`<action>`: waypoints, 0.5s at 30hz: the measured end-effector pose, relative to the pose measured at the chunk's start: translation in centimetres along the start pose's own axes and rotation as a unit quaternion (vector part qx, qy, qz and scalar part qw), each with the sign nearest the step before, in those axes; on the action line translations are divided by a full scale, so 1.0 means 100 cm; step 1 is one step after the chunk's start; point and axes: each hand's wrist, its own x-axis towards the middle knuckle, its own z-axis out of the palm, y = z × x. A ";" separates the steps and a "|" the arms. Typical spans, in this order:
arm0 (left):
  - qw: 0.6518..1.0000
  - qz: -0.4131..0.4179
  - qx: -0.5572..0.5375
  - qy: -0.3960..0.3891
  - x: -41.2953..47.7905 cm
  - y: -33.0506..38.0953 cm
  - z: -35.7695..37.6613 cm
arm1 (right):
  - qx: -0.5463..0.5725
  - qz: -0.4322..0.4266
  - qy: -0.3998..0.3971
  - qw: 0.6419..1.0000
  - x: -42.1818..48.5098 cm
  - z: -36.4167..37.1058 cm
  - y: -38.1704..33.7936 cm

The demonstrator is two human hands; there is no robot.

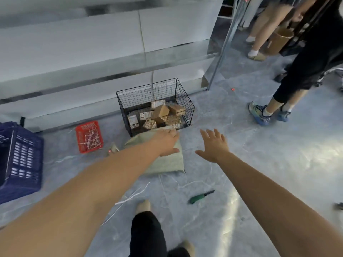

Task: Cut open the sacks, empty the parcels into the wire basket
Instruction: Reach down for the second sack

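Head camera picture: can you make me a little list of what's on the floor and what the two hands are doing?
wire basket: black, on the floor, holds cardboard parcels
sack: pale, lies in front of the basket
left hand: on the sack near its far edge; unclear whether it holds it
right hand: open, fingers spread, holds nothing
cutter: green handle, on the floor, untouched
red tray: left of the basket, white ties inside
blue crate: far left
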 end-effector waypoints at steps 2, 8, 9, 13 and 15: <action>1.000 0.019 0.009 -0.002 0.012 0.007 0.018 | 0.015 0.022 -0.010 1.000 -0.004 0.033 0.005; 0.992 0.114 0.028 -0.047 0.070 0.048 0.134 | 0.080 0.123 -0.046 0.988 0.007 0.181 0.027; 0.990 0.131 0.035 -0.045 0.085 0.055 0.161 | 0.089 0.141 -0.053 0.985 0.011 0.211 0.032; 0.980 0.167 0.095 -0.046 0.151 0.071 0.280 | 0.102 0.194 -0.090 0.971 0.041 0.355 0.051; 0.977 0.174 0.113 -0.051 0.178 0.076 0.332 | 0.105 0.218 -0.106 0.965 0.055 0.418 0.056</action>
